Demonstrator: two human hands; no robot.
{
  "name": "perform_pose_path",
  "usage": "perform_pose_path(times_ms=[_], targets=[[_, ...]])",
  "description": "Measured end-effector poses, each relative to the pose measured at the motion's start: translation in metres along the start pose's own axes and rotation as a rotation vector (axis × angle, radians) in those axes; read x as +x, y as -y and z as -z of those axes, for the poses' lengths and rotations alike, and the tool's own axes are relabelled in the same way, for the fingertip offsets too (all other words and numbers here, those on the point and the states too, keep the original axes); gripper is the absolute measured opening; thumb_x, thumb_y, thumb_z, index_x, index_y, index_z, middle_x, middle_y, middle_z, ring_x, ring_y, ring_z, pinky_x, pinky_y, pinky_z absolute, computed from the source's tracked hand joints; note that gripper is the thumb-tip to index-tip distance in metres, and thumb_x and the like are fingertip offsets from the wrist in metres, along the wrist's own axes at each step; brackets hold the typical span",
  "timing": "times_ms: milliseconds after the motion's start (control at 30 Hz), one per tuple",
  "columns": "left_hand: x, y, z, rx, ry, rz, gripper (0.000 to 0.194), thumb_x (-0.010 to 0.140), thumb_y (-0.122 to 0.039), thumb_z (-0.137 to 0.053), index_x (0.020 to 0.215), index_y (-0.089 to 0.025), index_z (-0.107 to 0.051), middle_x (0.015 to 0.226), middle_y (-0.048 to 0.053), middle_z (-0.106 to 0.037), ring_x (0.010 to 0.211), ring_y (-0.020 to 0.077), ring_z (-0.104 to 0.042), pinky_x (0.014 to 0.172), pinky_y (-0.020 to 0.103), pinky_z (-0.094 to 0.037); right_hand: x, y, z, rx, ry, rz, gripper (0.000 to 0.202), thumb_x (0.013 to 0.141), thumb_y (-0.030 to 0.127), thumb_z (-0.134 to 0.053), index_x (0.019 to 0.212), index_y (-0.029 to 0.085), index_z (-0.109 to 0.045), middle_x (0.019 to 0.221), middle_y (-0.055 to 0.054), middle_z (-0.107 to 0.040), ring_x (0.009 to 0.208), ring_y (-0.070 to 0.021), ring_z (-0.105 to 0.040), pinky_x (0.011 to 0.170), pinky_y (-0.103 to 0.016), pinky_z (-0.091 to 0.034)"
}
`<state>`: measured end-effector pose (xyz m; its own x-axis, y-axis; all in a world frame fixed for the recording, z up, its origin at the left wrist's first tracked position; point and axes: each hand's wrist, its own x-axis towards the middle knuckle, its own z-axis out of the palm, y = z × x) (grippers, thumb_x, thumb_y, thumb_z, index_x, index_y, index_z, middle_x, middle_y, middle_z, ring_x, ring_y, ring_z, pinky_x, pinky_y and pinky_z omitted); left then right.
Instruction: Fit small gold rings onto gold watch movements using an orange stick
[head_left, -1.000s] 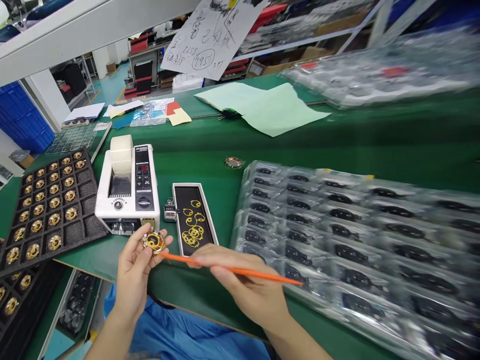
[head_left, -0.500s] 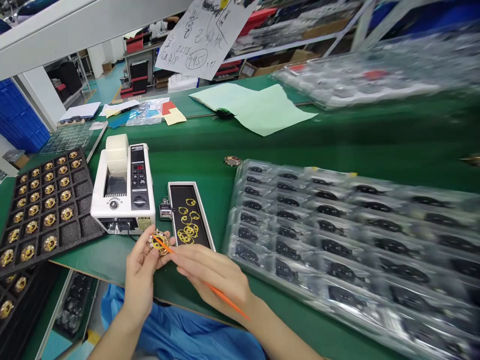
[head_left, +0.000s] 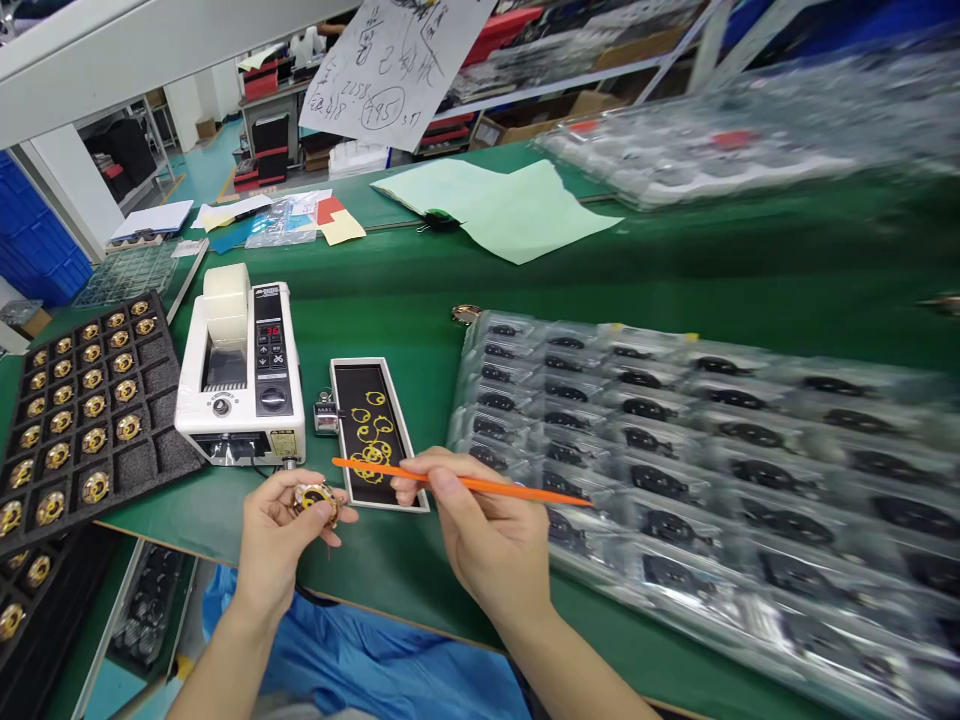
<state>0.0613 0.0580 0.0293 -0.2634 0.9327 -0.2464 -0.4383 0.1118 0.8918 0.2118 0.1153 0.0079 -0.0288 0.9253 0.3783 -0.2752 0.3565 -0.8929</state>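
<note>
My left hand [head_left: 274, 540] grips a round gold watch case [head_left: 313, 498] between thumb and fingers, with its inner face turned up. In my right hand [head_left: 484, 525] is a thin orange stick [head_left: 517, 489], pinched near its middle. Its blunt left tip is above and slightly right of the watch case, apart from it. Beneath the stick and right fingertips lies a narrow white box [head_left: 409, 470] with a dark bottom. Several thin yellow rings [head_left: 375, 428] lie in it, some overlapping.
A white tape dispenser [head_left: 281, 300] stands behind my left hand, and a small metal tally counter [head_left: 325, 416] beside the box. Black foam trays [head_left: 161, 455] with gold watch cases lie left. Clear plastic trays [head_left: 600, 400] of black parts cover the right. Green paper [head_left: 525, 215] lies behind.
My right hand has pulled the orange stick away from the watch case to the right and tilted it nearly level. My left hand still grips the watch case, slightly lower.
</note>
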Motion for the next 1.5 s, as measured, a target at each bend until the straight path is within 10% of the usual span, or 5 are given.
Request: perform_pose_path(times_ms=[333,533,733,1233,1500], targets=[[0.002,0.005,-0.002,0.097,-0.121,-0.075,0.021,0.063,-0.022,-0.079,0.068,-0.015,-0.06,0.056,0.001,-0.068,0.042,0.0108,-0.061,0.034,0.014,-0.033,0.005,0.008,0.002,-0.001,0.027,0.162,0.038,0.098,0.039,-0.049,0.07,0.021,-0.067,0.065,-0.004,-0.06,0.066,-0.0178,-0.059,0.059,-0.031,-0.051],[-0.002,0.007,-0.007,0.179,-0.054,-0.116,0.026,0.072,-0.025,-0.077,0.095,-0.015,-0.069,0.085,0.008,-0.078,0.078,0.0209,-0.074,0.061,0.023,-0.057,-0.011,0.015,-0.013,-0.436,0.283,0.262,0.016,0.095,0.016,-0.052,0.089,0.019,-0.067,0.07,-0.002,-0.061,0.056,-0.0124,-0.056,0.05,-0.023,-0.045],[-0.015,0.019,-0.011,0.404,-0.097,-0.287,0.034,0.077,-0.012,-0.068,0.11,-0.02,-0.072,0.113,0.008,-0.075,0.103,0.0242,-0.071,0.085,0.03,-0.058,-0.015,0.004,-0.022,-0.687,0.197,0.39,0.015,0.09,0.011,-0.055,0.088,0.02,-0.066,0.073,-0.004,-0.068,0.065,-0.0157,-0.065,0.057,-0.025,-0.051],[-0.009,0.025,-0.001,0.484,-0.018,-0.247,0.035,0.082,-0.015,-0.066,0.115,-0.024,-0.072,0.116,0.006,-0.074,0.109,0.0252,-0.069,0.098,0.033,-0.052,0.001,0.017,-0.013,-0.276,0.516,-0.061,0.016,0.074,0.011,-0.052,0.06,0.02,-0.048,0.054,0.006,-0.042,0.047,-0.0074,-0.034,0.045,-0.02,-0.029],[0.001,0.018,0.0,0.146,0.06,0.012,0.049,0.076,-0.033,-0.077,0.119,-0.02,-0.057,0.107,0.012,-0.075,0.095,0.0263,-0.074,0.083,0.035,-0.058,0.022,0.019,0.011,-0.117,0.472,-0.342,0.035,0.079,0.048,-0.062,0.062,0.019,-0.052,0.056,0.002,-0.05,0.05,-0.0099,-0.042,0.047,-0.022,-0.034]])
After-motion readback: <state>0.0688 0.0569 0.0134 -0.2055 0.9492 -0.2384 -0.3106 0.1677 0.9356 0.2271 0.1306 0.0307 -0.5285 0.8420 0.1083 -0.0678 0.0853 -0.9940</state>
